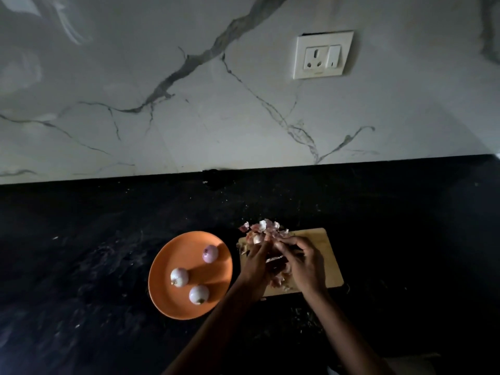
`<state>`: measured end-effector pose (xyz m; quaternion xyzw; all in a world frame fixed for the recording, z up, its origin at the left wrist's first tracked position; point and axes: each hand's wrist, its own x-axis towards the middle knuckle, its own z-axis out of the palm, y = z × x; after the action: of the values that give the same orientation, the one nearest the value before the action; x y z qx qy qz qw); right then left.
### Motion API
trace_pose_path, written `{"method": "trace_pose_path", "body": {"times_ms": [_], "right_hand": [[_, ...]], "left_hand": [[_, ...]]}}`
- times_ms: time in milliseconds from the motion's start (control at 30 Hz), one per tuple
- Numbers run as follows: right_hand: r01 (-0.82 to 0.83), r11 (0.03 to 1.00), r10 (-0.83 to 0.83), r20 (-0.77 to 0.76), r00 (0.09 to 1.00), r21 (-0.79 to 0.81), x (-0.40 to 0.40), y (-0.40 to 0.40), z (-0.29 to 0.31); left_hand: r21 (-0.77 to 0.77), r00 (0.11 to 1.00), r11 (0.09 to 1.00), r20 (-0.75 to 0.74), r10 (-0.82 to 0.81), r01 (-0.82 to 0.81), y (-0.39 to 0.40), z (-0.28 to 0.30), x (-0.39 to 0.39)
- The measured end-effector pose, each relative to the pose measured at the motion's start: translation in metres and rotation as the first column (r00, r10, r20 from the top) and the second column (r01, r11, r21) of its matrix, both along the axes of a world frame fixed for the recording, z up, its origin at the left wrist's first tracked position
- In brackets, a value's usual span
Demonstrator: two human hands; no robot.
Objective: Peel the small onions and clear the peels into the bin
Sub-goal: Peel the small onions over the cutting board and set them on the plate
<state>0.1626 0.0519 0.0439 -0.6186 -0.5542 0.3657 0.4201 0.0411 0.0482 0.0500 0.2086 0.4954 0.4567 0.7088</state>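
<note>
Both hands, left (257,262) and right (304,263), cup fingers round onion peels (263,230) heaped on the board (328,255).

Three onions (179,276) (210,253) (198,294), one plate (165,266), one cutting board (328,255), two hands (255,263) (304,263).

This is a home kitchen, dimly lit. A black stone countertop (108,253) runs along a white marble-look backsplash (189,104) with grey veins, and a cream wall socket with a switch (322,54) is set into that wall. On the counter sits an orange plate (173,299) carrying 3 peeled small onions (179,276), and just beside it a wooden cutting board (328,255) strewn with papery onion peels (263,228). Bare hands working food over the board fit household cooking rather than a commercial setting
</note>
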Motion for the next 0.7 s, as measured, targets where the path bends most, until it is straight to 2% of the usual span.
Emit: {"method": "trace_pose_path", "body": {"times_ms": [133, 267, 400, 467, 533, 600, 700], "right_hand": [[0.054, 0.997, -0.056, -0.034, 0.998, -0.06, -0.001, -0.001, 0.006], [0.079, 0.966, -0.146, -0.271, 0.951, -0.244, 0.002, 0.0, 0.011], [0.079, 0.949, -0.185, -0.333, 0.925, -0.305, -0.001, 0.004, 0.016], [0.061, 0.956, -0.151, -0.3, 0.942, -0.288, 0.001, 0.006, 0.016], [-0.013, 0.964, -0.03, -0.158, 0.987, -0.264, 0.008, 0.007, 0.019], [-0.093, 0.961, 0.08, -0.06, 0.995, -0.261, 0.012, 0.007, 0.022], [-0.176, 0.963, 0.16, -0.091, 0.983, -0.206, 0.007, 0.009, 0.029]], "left_hand": [[-0.02, 0.997, 0.997, -0.014, -0.076, 0.076, 0.001, 0.003, -0.002], [-0.018, 0.992, 0.992, -0.02, -0.128, 0.128, -0.001, 0.005, -0.008], [-0.012, 0.99, 0.994, -0.088, -0.109, 0.109, 0.004, 0.01, -0.006], [-0.022, 0.991, 0.995, -0.085, -0.1, 0.098, 0.005, 0.013, -0.008], [-0.031, 0.99, 0.994, -0.093, -0.106, 0.104, 0.007, 0.012, -0.013], [-0.051, 0.988, 0.994, -0.119, -0.101, 0.095, 0.009, 0.013, -0.016], [-0.007, 0.983, 0.994, -0.149, -0.109, 0.109, 0.009, 0.016, -0.016]]}}
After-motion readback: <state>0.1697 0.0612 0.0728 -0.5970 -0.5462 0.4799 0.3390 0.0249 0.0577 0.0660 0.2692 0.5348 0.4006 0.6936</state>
